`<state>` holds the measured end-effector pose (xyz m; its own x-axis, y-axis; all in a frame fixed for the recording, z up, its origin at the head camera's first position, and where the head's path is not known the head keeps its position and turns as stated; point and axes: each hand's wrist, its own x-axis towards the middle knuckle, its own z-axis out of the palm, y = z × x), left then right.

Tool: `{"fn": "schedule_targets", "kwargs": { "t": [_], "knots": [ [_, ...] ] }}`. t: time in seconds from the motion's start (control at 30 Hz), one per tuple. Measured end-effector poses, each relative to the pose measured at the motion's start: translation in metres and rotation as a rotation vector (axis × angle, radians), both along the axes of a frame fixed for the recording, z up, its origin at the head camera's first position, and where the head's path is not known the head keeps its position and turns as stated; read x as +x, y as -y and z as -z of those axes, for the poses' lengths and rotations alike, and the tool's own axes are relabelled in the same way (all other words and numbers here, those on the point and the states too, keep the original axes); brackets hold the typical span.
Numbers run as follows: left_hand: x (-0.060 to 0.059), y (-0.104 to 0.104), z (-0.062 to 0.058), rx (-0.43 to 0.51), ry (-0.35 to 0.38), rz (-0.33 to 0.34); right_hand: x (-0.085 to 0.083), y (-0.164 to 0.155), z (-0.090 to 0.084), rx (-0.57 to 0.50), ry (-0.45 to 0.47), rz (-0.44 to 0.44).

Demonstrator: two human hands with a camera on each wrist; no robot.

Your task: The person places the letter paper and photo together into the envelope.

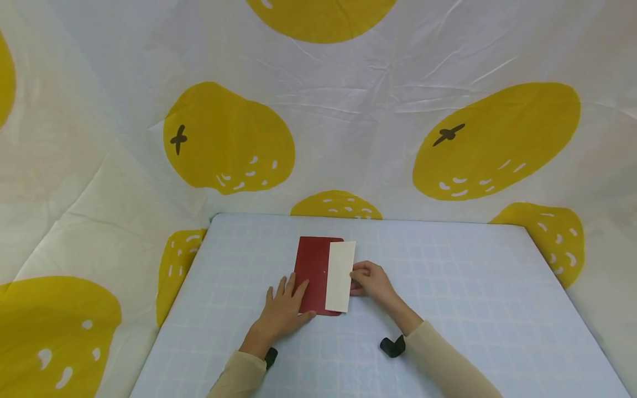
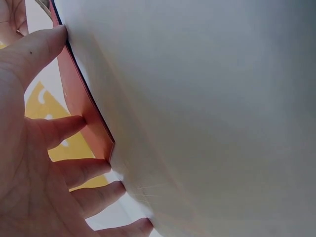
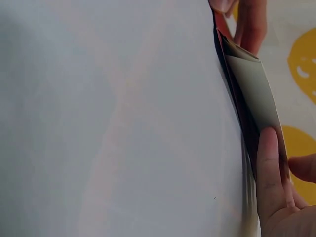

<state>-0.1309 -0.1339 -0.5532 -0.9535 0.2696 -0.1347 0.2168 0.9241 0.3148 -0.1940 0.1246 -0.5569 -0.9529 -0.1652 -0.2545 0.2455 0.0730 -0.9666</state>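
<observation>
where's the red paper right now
In the head view the red paper lies flat near the middle of the pale blue table, between both hands: the left hand presses its near left corner, and the right hand pinches its folded white flap.

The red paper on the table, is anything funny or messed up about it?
Nothing is torn or spilled. The red paper has a pale flap folded over its right side, and the flap leans a little, sticking out past the top edge. The left hand presses it flat; the right hand pinches the fold.
</observation>
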Motion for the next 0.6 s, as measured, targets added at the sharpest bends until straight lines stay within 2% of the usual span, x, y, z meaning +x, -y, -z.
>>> {"fn": "schedule_targets", "kwargs": {
  "t": [0.3, 0.6],
  "knots": [
    [-0.0006, 0.0006, 0.0030, -0.004, -0.003, 0.006, -0.0004, 0.0010, 0.0006, -0.044, 0.028, 0.001],
    [-0.0001, -0.0001, 0.0010, 0.001, 0.007, 0.001, -0.0041, 0.0041, 0.0009, -0.050, 0.027, 0.011]
  ]
}}
